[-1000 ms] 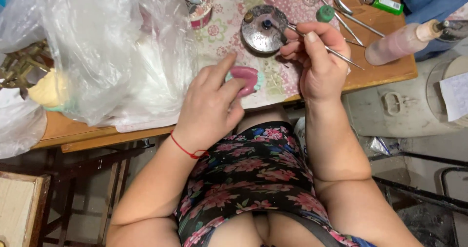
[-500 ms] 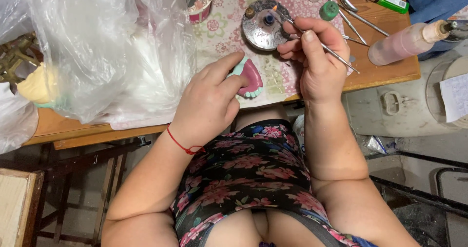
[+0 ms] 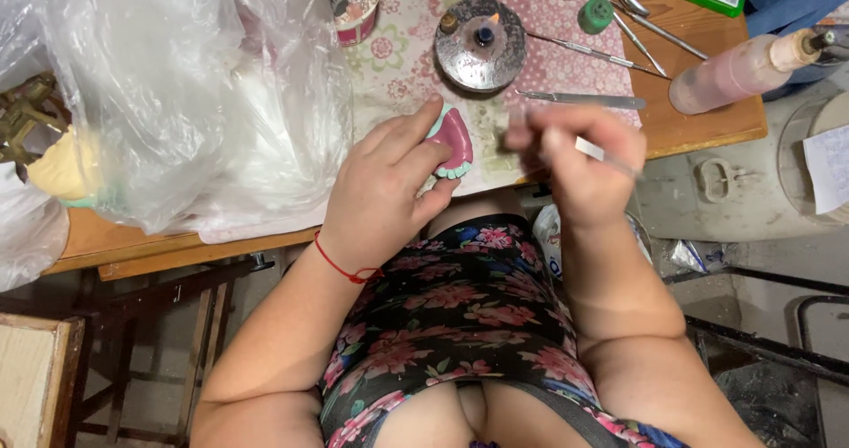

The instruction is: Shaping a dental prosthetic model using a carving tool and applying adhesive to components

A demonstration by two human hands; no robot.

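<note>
The left hand (image 3: 385, 196) is curled around a pink denture (image 3: 453, 141). Just beside it, the blurry right hand (image 3: 579, 160) pinches a thin metal tool (image 3: 606, 153) — a small round burner (image 3: 480, 43) sits past both.

Glossy pink denture (image 3: 453, 141), thin clear plastic bag (image 3: 177, 85), tarnished metal burner (image 3: 480, 44), matt wooden table (image 3: 707, 103).

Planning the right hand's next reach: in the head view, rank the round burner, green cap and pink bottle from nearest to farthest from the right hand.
From the right hand:
1. Round burner, up and left on the floral mat.
2. Green cap, straight up, near the table's back.
3. Pink bottle, far right at the table edge.
</note>
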